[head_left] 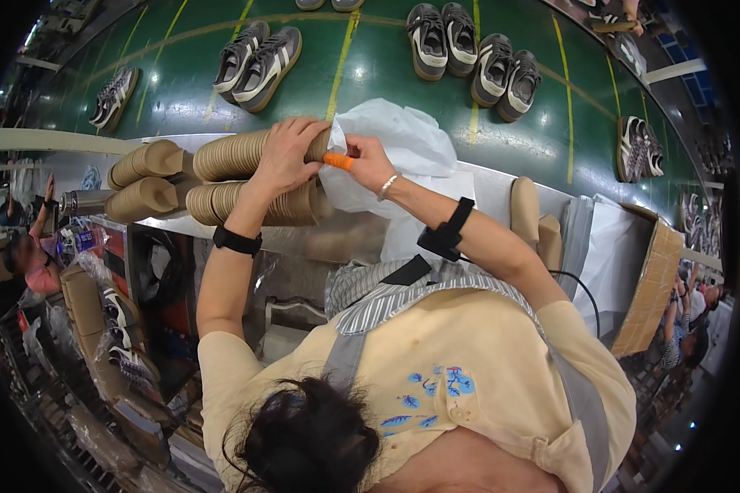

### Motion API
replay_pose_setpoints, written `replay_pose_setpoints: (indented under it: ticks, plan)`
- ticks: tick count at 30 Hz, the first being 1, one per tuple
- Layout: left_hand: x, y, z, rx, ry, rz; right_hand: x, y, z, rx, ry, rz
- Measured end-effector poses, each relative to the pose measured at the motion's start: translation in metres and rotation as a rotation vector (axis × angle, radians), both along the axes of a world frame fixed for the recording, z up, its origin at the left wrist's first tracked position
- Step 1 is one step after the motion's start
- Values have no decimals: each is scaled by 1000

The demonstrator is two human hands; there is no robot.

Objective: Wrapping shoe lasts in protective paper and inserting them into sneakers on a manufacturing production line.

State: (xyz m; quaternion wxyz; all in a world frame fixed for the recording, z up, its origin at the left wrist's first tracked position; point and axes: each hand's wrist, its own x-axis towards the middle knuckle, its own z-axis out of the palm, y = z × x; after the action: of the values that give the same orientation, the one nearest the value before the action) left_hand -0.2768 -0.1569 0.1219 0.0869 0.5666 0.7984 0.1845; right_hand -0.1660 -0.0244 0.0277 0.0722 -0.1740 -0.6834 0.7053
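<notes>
Nested brown moulded-pulp shoe inserts (226, 158) lie in a long stack along the table's near edge. My left hand (289, 154) curves over the stack's right end, its fingers closed around the last inserts. Another stack of the same inserts (214, 205) lies alongside, on the near side, partly under my left wrist. My right hand (368, 167) pinches crumpled white tissue paper (407, 140) against that stack end. Something orange (338, 161) shows at my right fingers; whether it is a finger cover or a held piece I cannot tell.
Dark sneakers with white stripes (267, 70) stand in several pairs on the green conveyor (370, 74) beyond. More brown inserts lie to the left (144, 181) and right (524, 209). An open cardboard box (649, 279) holding white paper stands at the right. Shoes sit on a rack (123, 337) lower left.
</notes>
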Motion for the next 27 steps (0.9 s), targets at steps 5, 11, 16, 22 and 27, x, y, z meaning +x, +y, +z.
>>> replay_pose_setpoints:
  ticks: [5,11,16,22,27]
  plan:
    - [-12,-4,-6,-9,-109,2,-7,1,7,-20,102,-19]
    - [-19,-10,0,23,-201,0,43,89,22,-283,45,4]
    - [19,43,40,104,-715,-20,49,120,73,-470,273,249]
    - [73,72,20,336,-522,8,76,116,83,-412,190,217]
    - [78,54,-8,425,-888,139,116,128,53,-542,141,14]
